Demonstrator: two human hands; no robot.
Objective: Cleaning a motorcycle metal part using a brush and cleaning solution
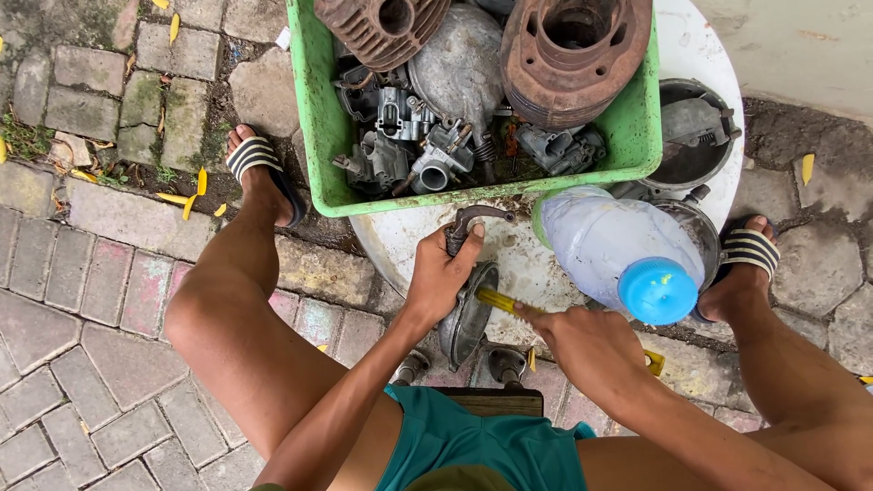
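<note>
My left hand grips a grey metal engine part with a curved arm at its top, held upright against the edge of a white round table. My right hand holds a yellow-handled tool, its tip against the metal part's side. Both hands are closed. Just right of the hands stands a clear plastic bottle with a blue cap.
A green plastic crate full of rusty cylinders and carburettor parts sits on the table's far side. Round metal covers lie at the right. My sandalled feet rest on mossy paving bricks either side; a wooden stool is under me.
</note>
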